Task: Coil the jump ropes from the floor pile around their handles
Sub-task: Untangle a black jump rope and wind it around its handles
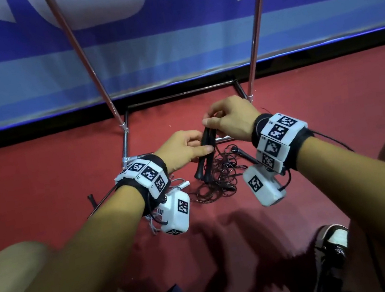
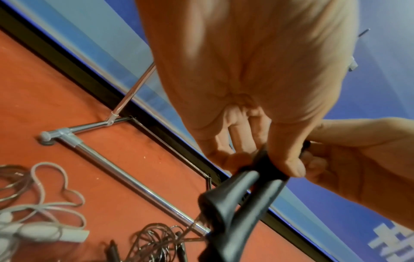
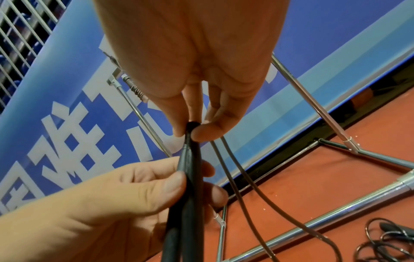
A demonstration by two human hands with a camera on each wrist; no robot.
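Red floor, metal frame, rope pile

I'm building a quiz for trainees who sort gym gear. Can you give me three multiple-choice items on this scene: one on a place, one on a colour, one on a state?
1. Where does the loose black rope pile lie?
A. on the red floor
B. on a table
C. hung on the stand

2. What colour are the handles being held?
A. white
B. black
C. yellow

3. How does the left hand meet the handles?
A. lies flat on the floor
B. hovers apart
C. grips both together

Key: 1 A, the tangle rests on the red floor; 2 B, both handles look black; 3 C, its fingers curl round the pair while the right hand pinches their top.
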